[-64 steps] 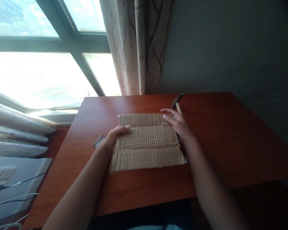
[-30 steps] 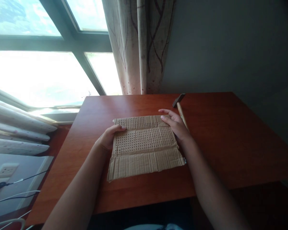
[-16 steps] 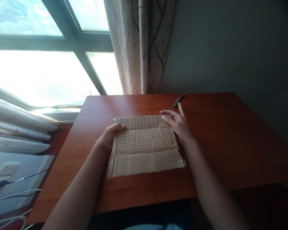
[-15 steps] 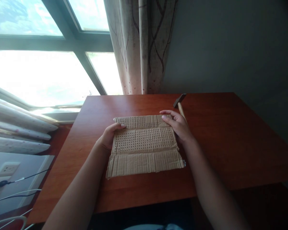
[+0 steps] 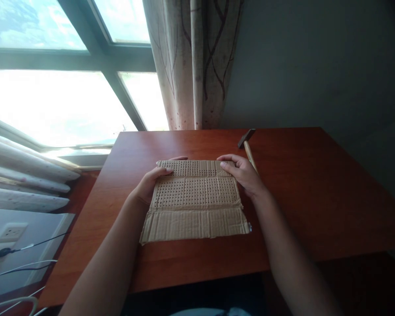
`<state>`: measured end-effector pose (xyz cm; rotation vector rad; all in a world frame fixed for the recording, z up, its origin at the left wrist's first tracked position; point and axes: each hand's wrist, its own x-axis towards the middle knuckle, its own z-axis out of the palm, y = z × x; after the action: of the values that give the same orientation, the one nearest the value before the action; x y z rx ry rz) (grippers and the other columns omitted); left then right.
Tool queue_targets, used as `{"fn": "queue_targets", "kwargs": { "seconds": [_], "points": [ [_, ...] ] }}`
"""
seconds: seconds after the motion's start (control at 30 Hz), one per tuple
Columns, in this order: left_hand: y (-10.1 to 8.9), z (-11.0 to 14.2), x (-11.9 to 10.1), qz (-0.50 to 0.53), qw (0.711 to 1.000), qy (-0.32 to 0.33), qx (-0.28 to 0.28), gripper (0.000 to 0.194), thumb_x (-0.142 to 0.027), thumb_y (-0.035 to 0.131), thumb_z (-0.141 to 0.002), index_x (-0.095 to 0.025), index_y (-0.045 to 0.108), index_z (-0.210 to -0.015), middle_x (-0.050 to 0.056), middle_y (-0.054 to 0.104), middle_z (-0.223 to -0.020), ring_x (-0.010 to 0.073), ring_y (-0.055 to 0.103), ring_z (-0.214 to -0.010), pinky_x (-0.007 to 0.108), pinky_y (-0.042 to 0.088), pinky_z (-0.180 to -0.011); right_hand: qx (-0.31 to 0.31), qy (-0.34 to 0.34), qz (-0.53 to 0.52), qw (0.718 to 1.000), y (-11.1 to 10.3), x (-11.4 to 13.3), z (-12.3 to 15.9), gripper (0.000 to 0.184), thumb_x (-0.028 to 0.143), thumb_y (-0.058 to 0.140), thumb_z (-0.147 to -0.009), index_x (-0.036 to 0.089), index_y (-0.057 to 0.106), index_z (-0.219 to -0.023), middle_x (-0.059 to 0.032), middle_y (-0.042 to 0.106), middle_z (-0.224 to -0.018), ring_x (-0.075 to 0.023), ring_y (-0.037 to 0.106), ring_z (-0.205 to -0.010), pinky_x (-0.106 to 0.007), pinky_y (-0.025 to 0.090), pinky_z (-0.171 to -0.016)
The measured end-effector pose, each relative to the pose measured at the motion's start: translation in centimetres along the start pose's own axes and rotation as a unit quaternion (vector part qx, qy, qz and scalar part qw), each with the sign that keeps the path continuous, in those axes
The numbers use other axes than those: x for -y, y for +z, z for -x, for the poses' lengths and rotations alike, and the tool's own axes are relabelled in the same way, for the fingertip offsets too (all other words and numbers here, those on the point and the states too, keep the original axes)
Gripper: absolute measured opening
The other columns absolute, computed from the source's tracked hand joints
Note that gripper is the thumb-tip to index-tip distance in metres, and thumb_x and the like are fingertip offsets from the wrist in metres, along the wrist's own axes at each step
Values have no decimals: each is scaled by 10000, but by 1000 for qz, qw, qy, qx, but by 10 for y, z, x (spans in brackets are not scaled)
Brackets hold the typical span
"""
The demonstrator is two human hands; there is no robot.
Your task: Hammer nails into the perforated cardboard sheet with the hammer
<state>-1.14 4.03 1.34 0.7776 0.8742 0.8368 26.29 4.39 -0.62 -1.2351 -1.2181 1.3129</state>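
Between my two hands is a creased sheet of brown cardboard (image 5: 197,193), with rows of small holes over its far and middle panels and a plain panel nearest me. My left hand (image 5: 153,180) grips its far left edge, thumb on top and fingers behind. On the far right corner my right hand (image 5: 242,173) is closed the same way, its thumb on the face. Just beyond the right hand lies a hammer (image 5: 248,147) with a dark metal head and a wooden handle, whose end is hidden behind that hand.
The reddish-brown wooden table (image 5: 316,188) stretches out to the right. A window (image 5: 52,105) and curtains (image 5: 187,66) stand behind and to the left. Low on the left, a wall socket (image 5: 6,241) has a black plug and cables beside the table.
The cardboard has shifted slightly left, its near edge swinging a little leftward. Fingers of my left hand now show past its far edge. The hammer has stayed put.
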Motion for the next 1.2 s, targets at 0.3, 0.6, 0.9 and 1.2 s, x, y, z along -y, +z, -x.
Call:
{"fn": "queue_targets", "kwargs": {
  "seconds": [0.3, 0.6, 0.9, 1.2],
  "points": [
    [22, 24, -38, -381, 888, 228, -119, 399, -250, 723, -788, -225, 708, -1186, 81, 621, -1365, 334, 488, -1331, 477, 320, -1186, -2, -30, 31, 999, -1, -1, -1, 208, 358, 733, -766, 236, 742, -933, -26, 728, -973, -196, 648, -892, -348, 508, -826],
    [71, 31, 7, -643, 728, 238, 26, 452, -353, 516, -963, -229, 592, -1391, 79, 486, -1537, 357, 314, -1475, 522, 120, -1245, -1, -39, 37, 999, 0, -1, -2, 226, 369, 732, -778, 229, 735, -956, -33, 723, -993, -202, 645, -935, -347, 508, -836],
    [77, 35, 21, -667, 699, 257, -27, 470, -355, 481, -985, -227, 564, -1430, 71, 463, -1556, 378, 311, -1478, 560, 113, -1241, -57, -96, 129, 985, -7, -8, -5, 286, 434, 731, -814, 245, 707, -1027, -61, 739, -1055, -238, 676, -940, -410, 530, -851],
    [90, 36, 26, -804, 525, 267, -81, 479, -341, 385, -1026, -140, 548, -1430, 98, 485, -1537, 352, 421, -1409, 555, 343, -1156, -59, -158, 279, 945, -2, 8, 1, 285, 399, 691, -845, 232, 700, -1076, -67, 732, -1157, -258, 665, -1110, -428, 501, -1000]
  ]
}}
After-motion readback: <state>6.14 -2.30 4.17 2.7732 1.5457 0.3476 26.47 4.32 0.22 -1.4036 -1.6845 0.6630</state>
